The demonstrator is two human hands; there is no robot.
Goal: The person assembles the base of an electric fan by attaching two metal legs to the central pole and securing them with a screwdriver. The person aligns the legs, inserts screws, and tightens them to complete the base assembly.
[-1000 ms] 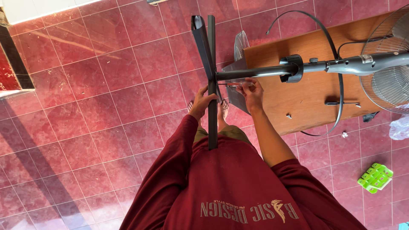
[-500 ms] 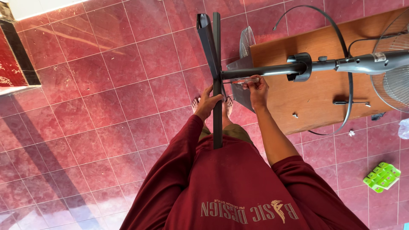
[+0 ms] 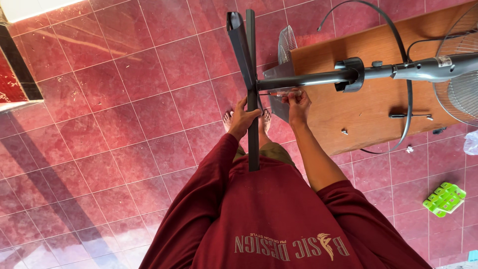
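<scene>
Container: one green compartmented tray (image 3: 444, 199) on the red tiled floor (image 3: 99, 124) to your right, well apart from your hands; what sits in its cells is too small to tell.

Item in hand: one pedestal fan stand, lying sideways. Its cross-shaped base (image 3: 246, 65) stands on edge in front of you, two dark bars crossing at the hub. One grey pole (image 3: 303, 79) runs from the hub to the right over a wooden tabletop (image 3: 363, 109), through one black collar (image 3: 351, 74), towards the motor housing (image 3: 433, 67).

Your left hand (image 3: 243, 119): fingers curled and pressed around the lower bar of the base, just under the hub.

Your right hand (image 3: 298, 104): fingers bunched together, pinching a clear-handled screwdriver (image 3: 280, 92) that lies level just under the pole, with its tip towards the hub.

Fan guards: two, one wire grille (image 3: 460, 84) at the right edge and one (image 3: 286, 42) on edge behind the tabletop.

Loose on the tabletop: one black cable (image 3: 398, 35) looping across it, one small dark rod (image 3: 408, 115), and a few small pale fasteners (image 3: 343, 131); the exact count cannot be made out.

Below the hub: your two bare feet (image 3: 229, 119) on the tiles, partly hidden by the base bar.
</scene>
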